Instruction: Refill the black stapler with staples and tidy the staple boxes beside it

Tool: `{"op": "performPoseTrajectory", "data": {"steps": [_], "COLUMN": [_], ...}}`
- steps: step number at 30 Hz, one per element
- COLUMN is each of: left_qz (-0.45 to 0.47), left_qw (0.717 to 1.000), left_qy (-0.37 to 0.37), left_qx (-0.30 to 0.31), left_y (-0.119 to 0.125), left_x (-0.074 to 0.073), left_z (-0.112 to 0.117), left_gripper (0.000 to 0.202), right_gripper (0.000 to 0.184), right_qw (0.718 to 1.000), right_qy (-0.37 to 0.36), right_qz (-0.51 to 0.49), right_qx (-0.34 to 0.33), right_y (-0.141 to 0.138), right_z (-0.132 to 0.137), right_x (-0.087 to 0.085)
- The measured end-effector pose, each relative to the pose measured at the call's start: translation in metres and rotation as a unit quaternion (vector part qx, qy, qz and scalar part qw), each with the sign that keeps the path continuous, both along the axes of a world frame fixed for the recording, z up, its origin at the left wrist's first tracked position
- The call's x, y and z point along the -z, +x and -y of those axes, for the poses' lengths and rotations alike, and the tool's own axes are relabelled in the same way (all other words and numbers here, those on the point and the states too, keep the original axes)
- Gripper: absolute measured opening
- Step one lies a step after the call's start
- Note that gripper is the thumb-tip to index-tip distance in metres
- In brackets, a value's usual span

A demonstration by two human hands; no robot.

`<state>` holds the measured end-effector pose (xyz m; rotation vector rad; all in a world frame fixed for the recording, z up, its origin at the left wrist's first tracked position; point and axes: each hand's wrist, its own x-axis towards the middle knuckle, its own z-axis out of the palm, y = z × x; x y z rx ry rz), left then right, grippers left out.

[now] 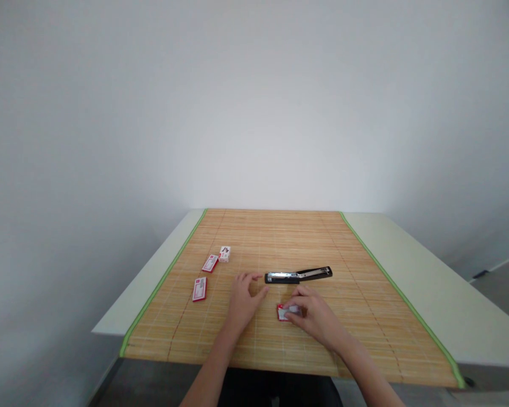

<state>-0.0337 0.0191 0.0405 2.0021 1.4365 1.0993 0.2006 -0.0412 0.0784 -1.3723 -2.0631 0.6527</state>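
My left hand (245,298) rests over the bamboo mat with its fingers apart and nothing in them. Just beyond its fingertips lies a black stapler (283,277), unfolded, its metal staple channel showing on the left and the other arm angled off to the right. Closer to me, my right hand (316,315) has thumb and fingers closed on a small red-and-white staple box (281,312). That hand covers the right part of the box, so what lies between the fingertips is partly hidden.
On the left of the mat are two flat red-and-white boxes, one nearer (199,289) and one farther (210,263). A small white box (224,254) touches the farther one. The green-edged bamboo mat (275,232) covers the middle of a white table (432,282) against a wall.
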Motion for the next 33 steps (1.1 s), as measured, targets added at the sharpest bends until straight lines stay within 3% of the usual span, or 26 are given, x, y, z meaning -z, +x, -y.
{"op": "performPoseTrajectory", "data": {"steps": [3,8,12,20,33], "left_qz": [-0.061,-0.108,-0.111,-0.102,-0.093], "left_qw": [0.998,0.991,0.987,0.988,0.989], "left_qy": [0.013,-0.002,-0.006,-0.021,-0.022], "left_qx": [-0.003,0.074,0.117,0.113,0.11], "left_y": [0.007,0.013,0.008,0.01,0.011], "left_x": [0.003,0.002,0.001,-0.002,-0.005], "left_z": [-0.019,-0.032,-0.029,-0.025,-0.024], "left_gripper": [0.049,0.032,0.035,0.034,0.032], "right_gripper": [0.009,0.009,0.012,0.017,0.015], "right_qw": [1.0,0.997,0.997,0.999,0.998], "right_qy": [0.012,0.054,0.062,0.045,0.058], "right_qz": [-0.027,-0.052,-0.04,-0.013,0.024], "right_qx": [-0.005,0.026,0.037,0.016,0.0], "right_y": [0.001,0.0,-0.002,-0.002,-0.002], "right_z": [-0.008,-0.033,-0.05,-0.058,-0.058], "right_x": [-0.006,-0.011,-0.009,0.0,-0.004]}}
